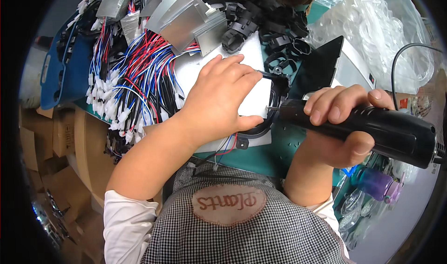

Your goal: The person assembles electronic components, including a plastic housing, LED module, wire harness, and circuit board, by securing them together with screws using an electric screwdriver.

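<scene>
My right hand (342, 113) is wrapped round a black electric screwdriver (396, 131), held almost level. Its thin bit points left and meets the edge of a black plastic part (280, 88), where a white flat-faced piece (256, 99) sits. On that white piece my left hand (221, 94) lies with its fingers stretched out and its thumb apart. Beneath my left palm, part of the black part is hidden. Thin red, blue and white wires (226, 147) come out on the near side, by a small black tab (242, 143).
Bundled wires with white connectors (144, 78) and stacked metal plates (181, 22) lie at the far left. Black plastic rings (240, 24) are heaped behind my hands. Clear plastic bags (372, 36) fill the far right. A purple bottle (377, 184) lies nearer. Cardboard boxes (88, 147) stand left.
</scene>
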